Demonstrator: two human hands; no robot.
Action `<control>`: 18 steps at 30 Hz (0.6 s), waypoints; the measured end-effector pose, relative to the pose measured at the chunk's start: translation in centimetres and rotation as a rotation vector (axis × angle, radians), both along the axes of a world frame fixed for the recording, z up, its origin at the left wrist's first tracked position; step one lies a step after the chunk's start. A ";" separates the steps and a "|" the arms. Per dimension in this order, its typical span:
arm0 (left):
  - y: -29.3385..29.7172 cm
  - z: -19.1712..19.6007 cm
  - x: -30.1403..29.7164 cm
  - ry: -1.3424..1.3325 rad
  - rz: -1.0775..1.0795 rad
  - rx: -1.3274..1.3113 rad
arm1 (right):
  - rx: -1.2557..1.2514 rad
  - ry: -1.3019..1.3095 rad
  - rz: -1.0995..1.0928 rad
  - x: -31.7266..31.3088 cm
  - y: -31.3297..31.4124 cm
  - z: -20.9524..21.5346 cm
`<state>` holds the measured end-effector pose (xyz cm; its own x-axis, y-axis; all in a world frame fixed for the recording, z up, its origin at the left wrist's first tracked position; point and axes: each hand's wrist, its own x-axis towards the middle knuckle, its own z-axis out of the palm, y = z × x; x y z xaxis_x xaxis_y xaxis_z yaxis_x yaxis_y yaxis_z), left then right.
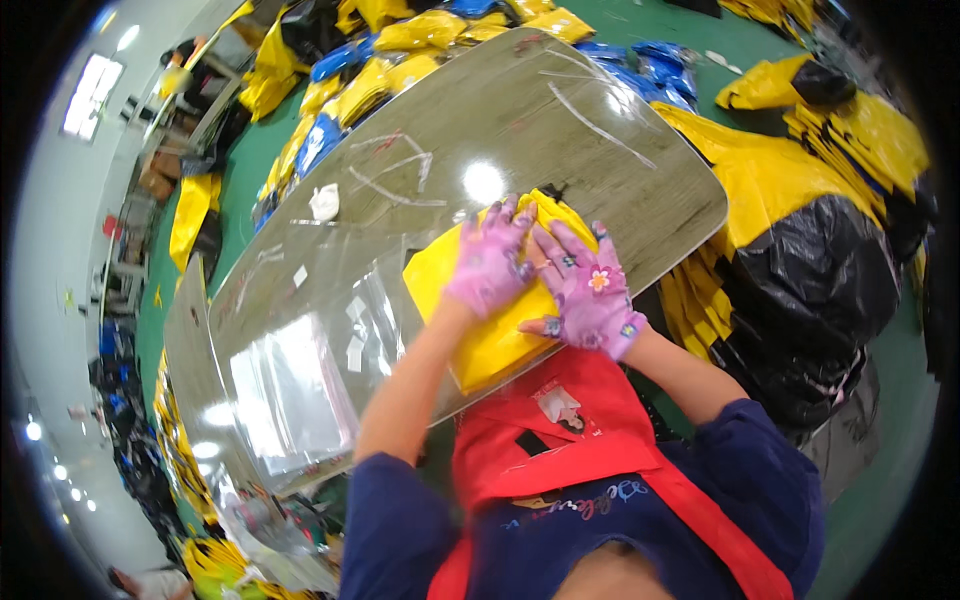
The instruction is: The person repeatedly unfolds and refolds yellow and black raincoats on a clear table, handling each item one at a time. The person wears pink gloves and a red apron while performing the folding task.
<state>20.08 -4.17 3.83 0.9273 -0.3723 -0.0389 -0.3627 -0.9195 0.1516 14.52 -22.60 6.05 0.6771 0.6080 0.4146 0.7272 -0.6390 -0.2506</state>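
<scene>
A folded yellow plastic-like sheet (488,352) lies at the near edge of the grey-brown table (480,110), partly covered by my hands. My left hand (492,265), in a pink-purple patterned glove with bare-looking fingertips, presses down on it with the fingers stretched forward. Beside it, my right hand (590,295) wears a matching flowered glove and rests flat with fingers apart on the right side of the sheet. A bit of black material (548,190) shows at the sheet's far end. Neither hand visibly grips anything.
Clear plastic bags (290,390) lie stacked on the table's left, with small white slips (356,340) nearby. A crumpled white piece (324,202) and thin clear strips (600,125) sit farther off. Yellow-and-black bundles (800,240) crowd the right; yellow and blue packets (365,90) line the far side.
</scene>
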 end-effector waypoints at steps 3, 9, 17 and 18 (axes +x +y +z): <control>2.7 0.4 2.9 0.269 -0.148 -0.224 | -0.059 0.026 0.060 1.6 -1.9 -3.0; 1.4 0.9 0.3 0.417 -0.216 -0.497 | 0.031 -0.190 0.180 -0.2 -8.1 -6.7; 7.4 -2.9 -12.6 -0.051 0.590 -0.504 | 0.321 0.125 -0.156 -0.6 -17.0 -7.8; 6.6 -3.4 -14.1 -0.088 0.535 -0.337 | 0.322 0.158 -0.223 -0.9 -17.9 -7.9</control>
<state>6.03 2.42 0.43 0.9828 0.1642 0.0843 0.1087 -0.8840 0.4546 13.57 -40.47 -1.85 0.8479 0.2954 0.4402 0.5165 -0.6471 -0.5608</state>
